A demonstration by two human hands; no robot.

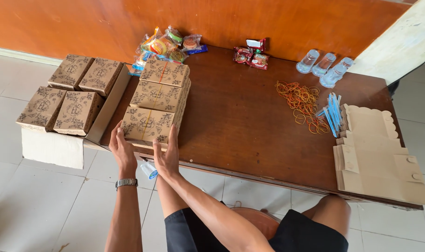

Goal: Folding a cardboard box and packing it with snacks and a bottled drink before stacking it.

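Note:
My left hand [122, 150] and my right hand [167, 154] are flat against the two near corners of a brown patterned cardboard box [148, 124] bound with a rubber band. That box is the nearest of three such boxes in a row on the dark wooden table [240, 116]; the middle one [158, 94] and the far one [165, 72] touch it. Both hands have their fingers spread and press the box's sides, left hand on its left corner, right hand on its right side. I wear a watch on the left wrist.
Several more patterned boxes [72, 95] sit on a lower white stand at the left. Snack packets [168, 44], red packets [250, 57], three plastic water cups [324, 65], loose rubber bands [303, 105], blue straws [332, 112] and flat unfolded boxes [375, 158] lie on the table.

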